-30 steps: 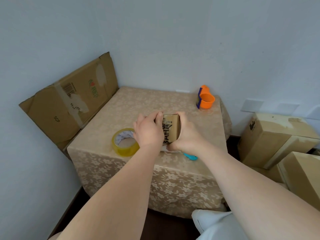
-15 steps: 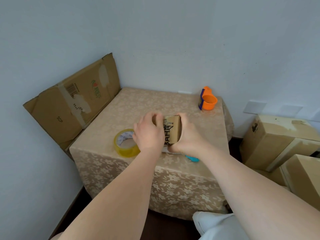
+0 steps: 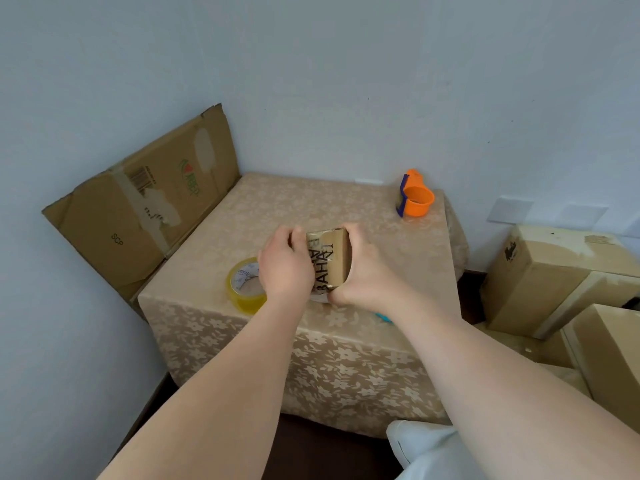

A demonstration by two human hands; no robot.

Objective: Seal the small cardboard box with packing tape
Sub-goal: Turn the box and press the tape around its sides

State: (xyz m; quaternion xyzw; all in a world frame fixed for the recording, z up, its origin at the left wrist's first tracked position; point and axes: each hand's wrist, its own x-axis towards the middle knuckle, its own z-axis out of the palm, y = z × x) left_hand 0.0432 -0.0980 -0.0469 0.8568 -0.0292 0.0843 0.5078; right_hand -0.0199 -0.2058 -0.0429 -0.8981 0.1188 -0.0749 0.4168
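the small cardboard box sits near the front edge of the cloth-covered table, clasped between the left hand and right hand. it looks light and fairly stiff, best held by its side walls, tape roll just beside.

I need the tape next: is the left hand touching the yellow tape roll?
Cannot tell. In the head view the left hand overlaps the right edge of the yellow tape roll and hides it, so neither a contact nor a gap shows.
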